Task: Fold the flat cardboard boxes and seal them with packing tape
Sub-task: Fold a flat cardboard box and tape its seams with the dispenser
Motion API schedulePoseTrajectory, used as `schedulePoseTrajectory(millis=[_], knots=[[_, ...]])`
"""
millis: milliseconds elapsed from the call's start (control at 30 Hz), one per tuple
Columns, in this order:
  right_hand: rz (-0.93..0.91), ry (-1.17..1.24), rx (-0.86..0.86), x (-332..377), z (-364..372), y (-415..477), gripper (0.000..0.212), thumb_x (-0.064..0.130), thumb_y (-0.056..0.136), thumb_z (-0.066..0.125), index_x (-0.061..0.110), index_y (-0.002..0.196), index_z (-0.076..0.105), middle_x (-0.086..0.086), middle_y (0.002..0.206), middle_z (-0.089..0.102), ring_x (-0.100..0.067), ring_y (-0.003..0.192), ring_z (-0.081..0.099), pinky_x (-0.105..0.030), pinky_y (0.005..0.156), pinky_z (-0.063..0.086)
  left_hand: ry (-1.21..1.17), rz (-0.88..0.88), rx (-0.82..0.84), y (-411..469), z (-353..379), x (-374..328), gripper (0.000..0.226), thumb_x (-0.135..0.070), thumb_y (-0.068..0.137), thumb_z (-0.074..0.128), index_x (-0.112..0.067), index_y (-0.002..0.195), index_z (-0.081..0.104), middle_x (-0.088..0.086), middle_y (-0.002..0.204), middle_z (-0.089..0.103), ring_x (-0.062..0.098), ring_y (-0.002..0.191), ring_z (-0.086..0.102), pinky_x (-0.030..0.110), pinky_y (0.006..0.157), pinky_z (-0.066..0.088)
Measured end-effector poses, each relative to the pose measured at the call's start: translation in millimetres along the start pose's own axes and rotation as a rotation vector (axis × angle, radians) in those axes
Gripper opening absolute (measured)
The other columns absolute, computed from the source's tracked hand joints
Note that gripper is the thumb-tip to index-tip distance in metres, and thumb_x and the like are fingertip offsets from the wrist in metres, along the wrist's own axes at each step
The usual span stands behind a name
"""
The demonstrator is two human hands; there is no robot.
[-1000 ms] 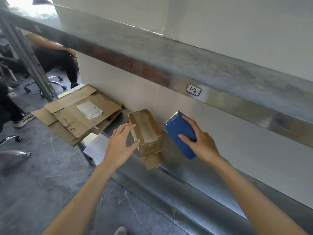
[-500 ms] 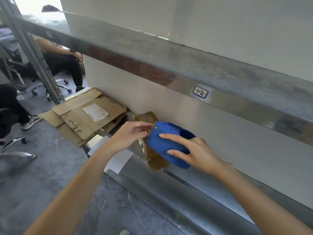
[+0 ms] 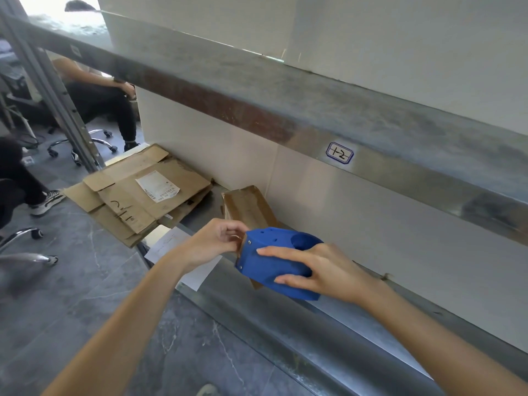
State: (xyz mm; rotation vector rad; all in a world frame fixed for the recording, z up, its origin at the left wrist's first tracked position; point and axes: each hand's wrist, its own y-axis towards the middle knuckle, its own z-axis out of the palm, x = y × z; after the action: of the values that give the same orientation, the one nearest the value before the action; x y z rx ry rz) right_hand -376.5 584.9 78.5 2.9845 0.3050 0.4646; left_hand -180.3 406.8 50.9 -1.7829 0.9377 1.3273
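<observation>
Shelf [image 3: 285, 332] = workbench. Flat cardboard stack [image 3: 143, 201] parked at its L end, not yet folded, out of the way. Small folded box [image 3: 248, 207] sits against back wall [image 3: 385, 230], w/in reach for taping. Blue tape dispenser [image 3: 274, 261] held in front of it: R hand [image 3: 323, 270] wrapped round body, L hand [image 3: 211, 241] pinching at its mouth, prob. freeing tape end. Tape itself not visible.

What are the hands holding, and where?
The right hand grips the blue tape dispenser around its body; the left hand pinches at its front edge.
</observation>
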Motion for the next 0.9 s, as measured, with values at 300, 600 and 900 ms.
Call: schedulePoseTrajectory(millis=[300, 600, 900], knots=[[0.009, 0.02, 0.05, -0.9, -0.1, 3.9, 0.065, 0.068, 0.086, 0.051, 0.062, 0.143, 0.021, 0.014, 0.066, 0.049, -0.011, 0.053, 0.042, -0.01, 0.057, 0.032, 0.031, -0.016, -0.11, 6.3, 9.9, 4.9, 0.039, 0.02, 0.082, 0.061, -0.014, 0.097, 0.073, 0.006, 0.097, 0.074, 0.02, 0.091, 0.07, 0.025, 0.074, 0.057], [0.028, -0.082, 0.063, -12.1, -7.8, 9.6, 0.055, 0.062, 0.092, 0.045, 0.064, 0.142, 0.02, 0.002, 0.058, 0.047, -0.017, 0.052, 0.041, -0.029, 0.059, 0.046, 0.015, 0.058, -0.358, 3.6, 6.5, 5.2, 0.029, 0.015, 0.078, 0.072, -0.012, 0.088, 0.071, 0.007, 0.081, 0.073, 0.015, 0.074, 0.07, 0.02, 0.069, 0.055], [0.088, -0.12, 0.104, -37.4, -15.0, -16.8, 0.056, 0.06, 0.09, 0.052, 0.072, 0.137, 0.023, 0.002, 0.051, 0.037, -0.014, 0.05, 0.039, -0.015, 0.055, 0.03, 0.071, -0.017, -0.438, -9.5, 1.3, 31.1, 0.024, -0.003, 0.08, 0.08, -0.022, 0.091, 0.07, -0.002, 0.086, 0.073, 0.013, 0.077, 0.07, 0.021, 0.074, 0.05]])
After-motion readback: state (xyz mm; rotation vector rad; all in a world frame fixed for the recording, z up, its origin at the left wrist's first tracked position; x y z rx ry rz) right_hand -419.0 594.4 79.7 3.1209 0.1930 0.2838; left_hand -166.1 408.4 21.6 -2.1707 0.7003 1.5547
